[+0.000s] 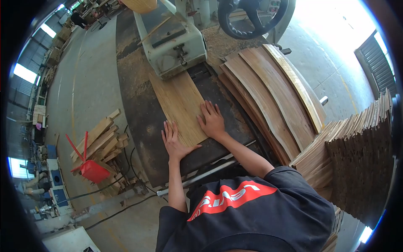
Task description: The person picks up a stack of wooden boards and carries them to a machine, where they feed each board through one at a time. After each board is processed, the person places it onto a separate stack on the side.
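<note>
A light-brown wooden board (181, 105) lies flat on the dark metal machine table (145, 130), its far end beneath the pale green machine head (174, 52). My left hand (174, 142) rests at the board's near left edge, fingers stretched forward and thumb out along the near end. On the right edge lies my right hand (213, 121), flat, with its fingers spread. Neither hand is wrapped round anything. What the board's far end touches under the machine head is hidden.
Long planks (268, 96) are stacked right of the table, with a tall stack of thin boards (357, 159) beyond. A black handwheel (254, 19) stands at the back. Left on the floor are wood offcuts (103, 138), a red plastic stool (94, 171) and cables.
</note>
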A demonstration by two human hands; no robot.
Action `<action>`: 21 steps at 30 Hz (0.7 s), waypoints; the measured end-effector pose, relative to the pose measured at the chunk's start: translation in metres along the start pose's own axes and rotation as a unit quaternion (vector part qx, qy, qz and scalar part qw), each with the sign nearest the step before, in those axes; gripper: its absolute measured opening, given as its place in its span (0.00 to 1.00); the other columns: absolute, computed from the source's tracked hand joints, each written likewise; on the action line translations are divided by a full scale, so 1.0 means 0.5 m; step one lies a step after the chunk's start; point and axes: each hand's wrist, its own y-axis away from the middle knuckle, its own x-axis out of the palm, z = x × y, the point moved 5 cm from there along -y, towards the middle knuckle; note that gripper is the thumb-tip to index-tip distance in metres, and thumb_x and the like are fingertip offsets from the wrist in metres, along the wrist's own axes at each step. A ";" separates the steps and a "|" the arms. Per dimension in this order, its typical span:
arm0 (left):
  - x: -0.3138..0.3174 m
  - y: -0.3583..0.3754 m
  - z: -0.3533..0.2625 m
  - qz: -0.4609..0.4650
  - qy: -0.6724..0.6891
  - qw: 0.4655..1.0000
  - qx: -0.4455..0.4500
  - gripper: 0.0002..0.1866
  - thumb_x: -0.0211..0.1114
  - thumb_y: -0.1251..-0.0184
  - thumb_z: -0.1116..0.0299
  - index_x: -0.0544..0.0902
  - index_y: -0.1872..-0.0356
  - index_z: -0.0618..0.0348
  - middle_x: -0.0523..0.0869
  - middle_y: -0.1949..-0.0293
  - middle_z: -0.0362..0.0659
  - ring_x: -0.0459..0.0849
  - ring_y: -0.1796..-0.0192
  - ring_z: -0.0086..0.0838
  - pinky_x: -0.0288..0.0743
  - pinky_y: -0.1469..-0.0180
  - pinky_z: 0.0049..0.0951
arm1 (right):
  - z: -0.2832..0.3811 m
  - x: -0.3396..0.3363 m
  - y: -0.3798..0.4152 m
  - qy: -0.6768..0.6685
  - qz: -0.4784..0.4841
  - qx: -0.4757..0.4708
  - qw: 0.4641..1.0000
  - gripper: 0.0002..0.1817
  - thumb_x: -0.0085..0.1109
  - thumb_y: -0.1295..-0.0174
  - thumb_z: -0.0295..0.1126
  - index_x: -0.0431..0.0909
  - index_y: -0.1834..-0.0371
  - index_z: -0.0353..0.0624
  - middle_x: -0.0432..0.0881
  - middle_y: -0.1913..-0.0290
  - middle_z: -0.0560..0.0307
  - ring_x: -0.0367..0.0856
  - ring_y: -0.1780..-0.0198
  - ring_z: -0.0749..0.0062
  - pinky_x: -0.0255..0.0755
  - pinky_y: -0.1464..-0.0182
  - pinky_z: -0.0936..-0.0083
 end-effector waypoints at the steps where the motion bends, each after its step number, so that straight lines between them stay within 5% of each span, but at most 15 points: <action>1: 0.004 -0.017 0.006 -0.001 -0.002 1.000 0.002 0.81 0.83 0.78 0.25 0.60 0.20 0.70 0.63 0.21 0.66 0.51 0.15 0.53 0.48 0.19 0.59 | -0.004 0.009 -0.017 -0.002 -0.003 0.000 1.000 0.33 0.59 0.29 0.44 0.70 0.25 0.38 0.71 0.24 0.37 0.69 0.22 0.48 0.56 0.20 0.51; 7: 0.002 -0.099 0.030 0.025 -0.024 0.999 -0.002 0.80 0.83 0.77 0.25 0.61 0.20 0.68 0.62 0.21 0.66 0.52 0.15 0.54 0.51 0.19 0.57 | -0.011 0.050 -0.096 0.004 -0.001 0.007 1.000 0.31 0.58 0.29 0.45 0.72 0.26 0.41 0.70 0.24 0.41 0.69 0.23 0.51 0.55 0.20 0.45; 11: 0.000 -0.109 0.035 -0.012 -0.030 0.999 0.008 0.73 0.83 0.65 0.31 0.61 0.21 0.69 0.61 0.21 0.65 0.53 0.16 0.55 0.52 0.19 0.54 | -0.024 0.051 -0.131 0.004 -0.008 0.007 1.000 0.31 0.60 0.31 0.45 0.72 0.28 0.40 0.68 0.23 0.40 0.69 0.23 0.49 0.61 0.23 0.44; 13: 0.011 -0.107 0.030 -0.058 -0.017 0.998 0.005 0.68 0.81 0.56 0.33 0.61 0.21 0.70 0.61 0.21 0.65 0.52 0.16 0.57 0.52 0.19 0.53 | -0.033 0.042 -0.160 0.045 0.134 -0.020 0.990 0.31 0.63 0.32 0.46 0.75 0.29 0.44 0.76 0.29 0.41 0.77 0.30 0.50 0.73 0.31 0.51; 16: 0.023 -0.049 0.040 -0.097 0.041 0.994 -0.010 0.63 0.79 0.48 0.35 0.60 0.20 0.69 0.60 0.20 0.63 0.50 0.16 0.57 0.51 0.18 0.53 | 0.003 -0.243 -0.131 -0.106 0.163 0.026 0.980 0.28 0.67 0.34 0.49 0.81 0.34 0.48 0.85 0.39 0.46 0.85 0.40 0.51 0.80 0.41 0.58; 17: 0.021 -0.045 0.039 -0.100 0.049 0.994 -0.001 0.63 0.79 0.48 0.35 0.60 0.20 0.69 0.60 0.20 0.63 0.50 0.16 0.57 0.51 0.18 0.53 | -0.023 -0.313 -0.116 -0.106 0.033 -0.028 0.993 0.25 0.68 0.35 0.51 0.86 0.40 0.51 0.90 0.46 0.50 0.88 0.47 0.52 0.82 0.44 0.62; 18: 0.013 -0.034 0.040 -0.112 0.029 0.993 -0.017 0.61 0.78 0.45 0.36 0.60 0.20 0.69 0.61 0.20 0.62 0.50 0.16 0.57 0.51 0.18 0.52 | -0.054 -0.383 -0.117 -0.075 0.045 0.000 0.996 0.25 0.70 0.36 0.50 0.86 0.40 0.50 0.88 0.42 0.51 0.89 0.45 0.54 0.82 0.43 0.63; 19: 0.011 -0.020 0.034 -0.121 0.009 0.992 -0.039 0.59 0.78 0.43 0.38 0.61 0.20 0.69 0.61 0.20 0.62 0.51 0.16 0.57 0.51 0.18 0.52 | -0.124 -0.434 -0.112 -0.036 -0.044 -0.010 0.998 0.26 0.73 0.37 0.49 0.86 0.39 0.48 0.88 0.40 0.52 0.88 0.42 0.57 0.81 0.40 0.66; 20: 0.013 -0.019 0.033 -0.121 0.019 0.992 -0.040 0.59 0.78 0.43 0.38 0.61 0.20 0.69 0.61 0.20 0.62 0.51 0.16 0.57 0.51 0.18 0.52 | -0.149 -0.520 -0.122 0.024 0.014 0.152 0.988 0.28 0.75 0.39 0.48 0.85 0.38 0.46 0.87 0.38 0.51 0.86 0.39 0.59 0.80 0.37 0.65; 21: 0.012 -0.025 0.043 -0.136 0.018 0.989 -0.058 0.57 0.77 0.40 0.39 0.61 0.20 0.69 0.61 0.20 0.61 0.51 0.16 0.56 0.51 0.18 0.52 | -0.250 -0.558 -0.118 0.048 -0.065 0.104 0.991 0.34 0.77 0.42 0.53 0.84 0.36 0.45 0.86 0.37 0.47 0.85 0.37 0.56 0.78 0.35 0.61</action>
